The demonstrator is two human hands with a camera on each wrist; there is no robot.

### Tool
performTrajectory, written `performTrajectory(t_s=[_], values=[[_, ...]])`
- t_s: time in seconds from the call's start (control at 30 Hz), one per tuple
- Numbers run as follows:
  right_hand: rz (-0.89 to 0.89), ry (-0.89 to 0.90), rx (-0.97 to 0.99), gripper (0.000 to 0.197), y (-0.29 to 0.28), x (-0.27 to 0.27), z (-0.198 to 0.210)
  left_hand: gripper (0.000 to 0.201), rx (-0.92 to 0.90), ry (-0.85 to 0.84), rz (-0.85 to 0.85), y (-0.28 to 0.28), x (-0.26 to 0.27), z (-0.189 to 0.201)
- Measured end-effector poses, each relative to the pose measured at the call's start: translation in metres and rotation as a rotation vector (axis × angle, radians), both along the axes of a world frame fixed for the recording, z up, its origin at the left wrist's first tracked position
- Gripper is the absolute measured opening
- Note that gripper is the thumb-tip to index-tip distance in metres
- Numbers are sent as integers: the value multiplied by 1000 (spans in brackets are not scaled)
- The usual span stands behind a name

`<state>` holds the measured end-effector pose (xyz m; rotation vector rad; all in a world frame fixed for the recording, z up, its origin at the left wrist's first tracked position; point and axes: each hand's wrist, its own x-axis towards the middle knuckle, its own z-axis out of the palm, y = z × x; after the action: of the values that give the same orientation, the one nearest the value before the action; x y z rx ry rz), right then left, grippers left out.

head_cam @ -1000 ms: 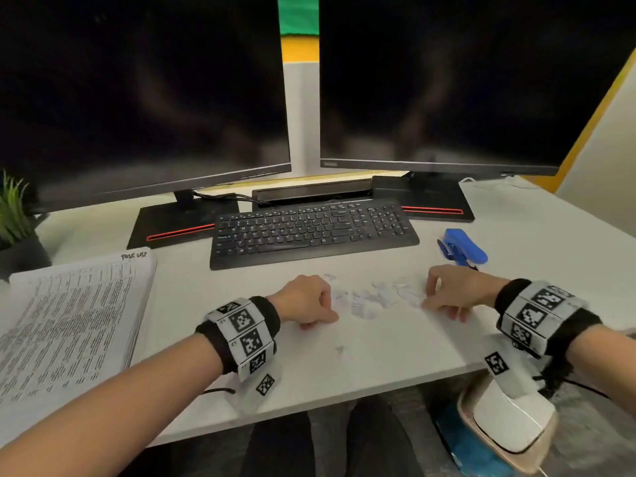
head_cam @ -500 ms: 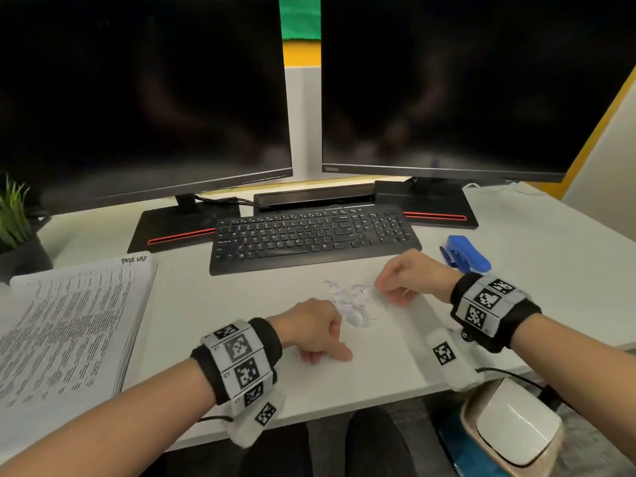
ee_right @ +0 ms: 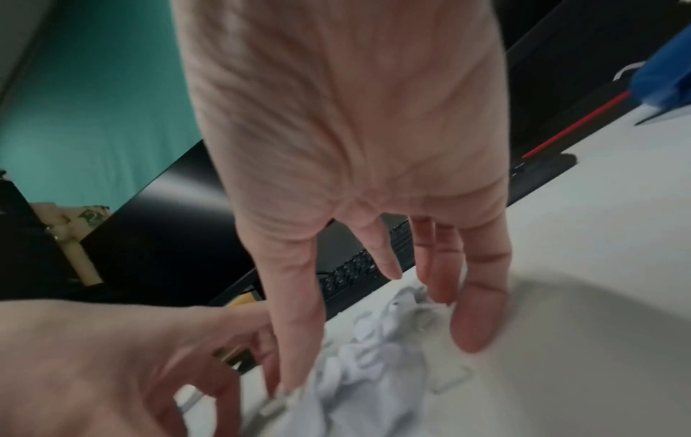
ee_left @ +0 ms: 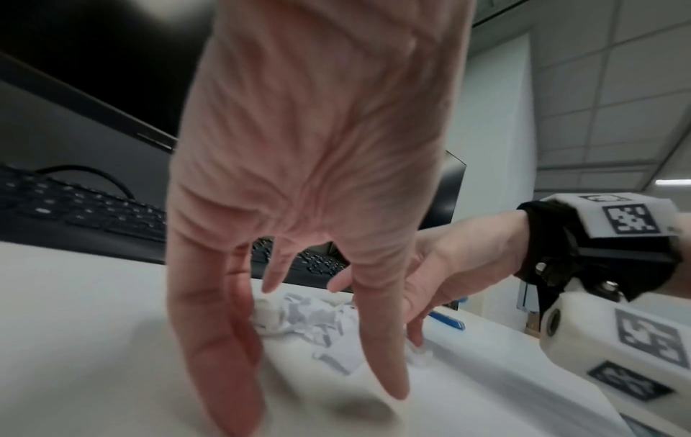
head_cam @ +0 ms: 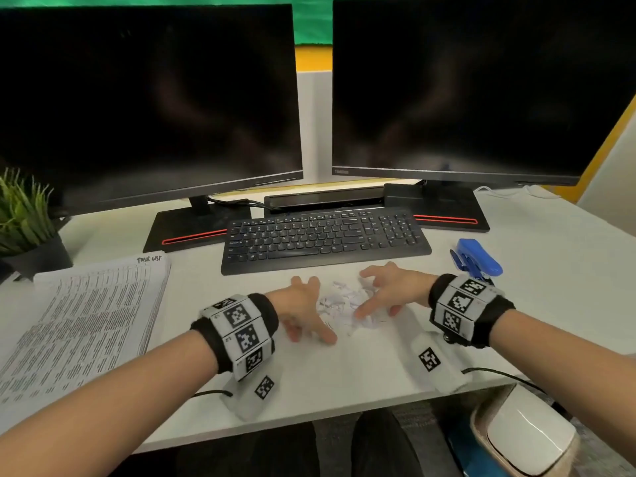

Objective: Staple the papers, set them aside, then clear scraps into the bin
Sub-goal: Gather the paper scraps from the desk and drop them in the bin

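Observation:
A small heap of white paper scraps [head_cam: 340,304] lies on the white desk [head_cam: 344,366] just in front of the keyboard. My left hand [head_cam: 306,313] stands at the heap's left side with fingers spread and straight, fingertips on the desk. My right hand [head_cam: 382,290] is at the heap's right side, fingers also spread, touching the scraps [ee_right: 377,354]. The left wrist view shows the scraps [ee_left: 318,322] lying between both hands. The stapled stack of printed papers [head_cam: 79,321] lies at the left of the desk. A blue stapler [head_cam: 476,258] sits to the right.
A black keyboard [head_cam: 325,237] and two dark monitors [head_cam: 148,98] stand behind the heap. A potted plant [head_cam: 24,222] is at the far left. A white-lidded bin [head_cam: 526,438] sits on the floor below the desk's front right edge.
Both hands have opened from curled to spread fingers. The right hand swept left, pushing the scattered scraps into one heap, and the two hands now flank it closely.

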<state>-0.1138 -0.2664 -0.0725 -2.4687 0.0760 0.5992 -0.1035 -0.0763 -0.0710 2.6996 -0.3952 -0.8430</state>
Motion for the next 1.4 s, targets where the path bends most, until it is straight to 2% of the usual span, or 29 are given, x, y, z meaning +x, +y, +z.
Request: performTrajectory(t_s=[0.1,0.17,0.27,0.37,0.5,0.57,0.7,0.77,0.87,0.93,1.0,1.03,1.13,1.17,1.23,1.3,1.4], values=[[36,-47,27,88,0,1,9,97,-116,2,1,-15,3,7],[44,-78,-34,80,-12,0,16,85,-148,-83,-9,-12,6,15],[21,-23,-140,83,-33,-4,13,52,-85,-186,-18,12,11,28],[6,25,-180,89,-33,-8,0,35,15,-97,37,47,11,29],[1,0,-184,89,-23,-3,0,35,138,9,110,83,2,21],[-4,9,-147,90,-17,0,2,36,172,71,95,87,-5,15],[54,25,-68,90,-5,0,5,37,90,107,46,62,-8,5],[99,16,-169,100,-7,0,10,43,24,61,22,41,-3,3],[175,21,-375,116,-11,-1,8,86,-69,-53,-71,7,8,-4],[196,21,-417,112,-7,-2,-1,116,-53,-94,-158,-14,14,-8],[193,-9,-388,99,1,-1,-5,124,-8,-92,-216,-29,21,-10],[189,-24,-347,87,4,1,-6,119,5,-82,-231,-33,24,-9],[187,-72,-254,32,12,6,-5,85,-41,-72,-215,-39,30,-5],[185,-101,-237,26,14,6,-5,77,-76,-70,-195,-40,31,-4],[158,-167,-211,25,16,7,-6,63,-127,-82,-176,-40,34,-4],[100,-209,-185,37,18,6,-6,51,-167,-106,-172,-40,37,-6],[66,-254,-240,28,20,9,-6,30,-232,-142,-143,-41,40,-9]])
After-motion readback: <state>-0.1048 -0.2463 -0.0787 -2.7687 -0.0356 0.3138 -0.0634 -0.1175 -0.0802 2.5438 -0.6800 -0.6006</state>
